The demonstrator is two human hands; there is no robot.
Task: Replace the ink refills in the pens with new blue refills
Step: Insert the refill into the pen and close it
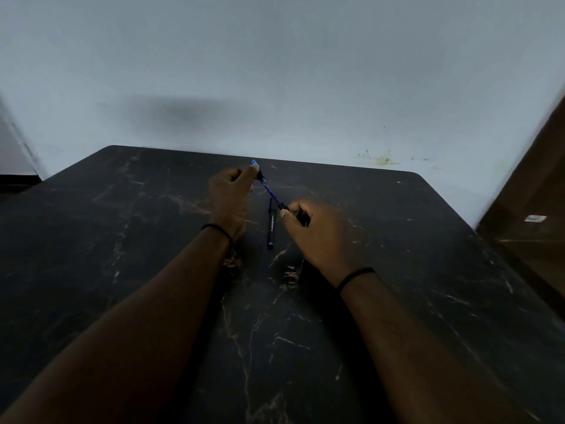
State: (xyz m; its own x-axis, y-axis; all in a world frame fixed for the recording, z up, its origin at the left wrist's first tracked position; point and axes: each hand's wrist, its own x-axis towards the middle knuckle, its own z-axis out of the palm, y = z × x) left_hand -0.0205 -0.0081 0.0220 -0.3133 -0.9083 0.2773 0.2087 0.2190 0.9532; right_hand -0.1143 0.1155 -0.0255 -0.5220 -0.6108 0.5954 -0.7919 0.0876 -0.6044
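Gripping pen parts [272,191]: left hand [230,195], right hand [315,231] | black marble table [122,240] | pale wall [275,71]

We count two hands [232,191], two wristbands [215,229], one refill [270,191], one pen [271,224], one table [122,240].

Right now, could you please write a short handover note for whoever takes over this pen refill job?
Left hand pinches the blue-tipped end piece of a pen.
Right hand grips the black pen barrel; a blue refill spans between the two parts.
A second black pen lies on the dark table between the hands, still assembled.
Left to do: finish this pen, then the second.
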